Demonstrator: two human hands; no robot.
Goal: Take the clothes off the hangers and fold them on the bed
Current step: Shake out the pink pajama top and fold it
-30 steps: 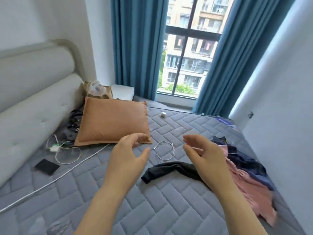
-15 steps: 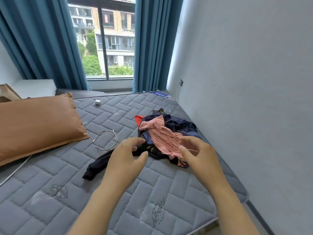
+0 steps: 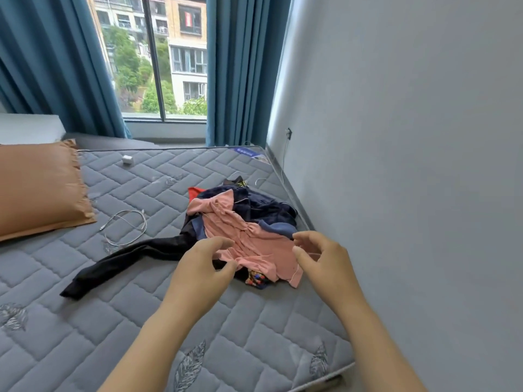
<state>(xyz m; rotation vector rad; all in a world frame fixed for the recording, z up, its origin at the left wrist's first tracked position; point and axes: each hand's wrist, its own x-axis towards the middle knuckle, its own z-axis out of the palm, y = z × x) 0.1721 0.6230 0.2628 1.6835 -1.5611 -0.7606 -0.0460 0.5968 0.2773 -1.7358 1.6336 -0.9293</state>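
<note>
A grey quilted bed (image 3: 141, 321) carries an orange pillow (image 3: 36, 188) at its left edge and a pile of clothes (image 3: 266, 210) near its right side, a pink garment (image 3: 254, 244) on top. Just above the pink cloth, the left hand (image 3: 201, 267) and right hand (image 3: 325, 261) hover apart, fingers loosely curved, gripping nothing; whether they touch it cannot be told. A white cable (image 3: 127, 224) lies coiled between pillow and pile.

Tall dark-framed glass window (image 3: 158, 58) letting daylight in; teal pleated curtains (image 3: 240, 69) hanging either side of it. Plain pale grey wall (image 3: 410, 137) running right of it. Grey quilted mattress (image 3: 198, 321) lying below it.
</note>
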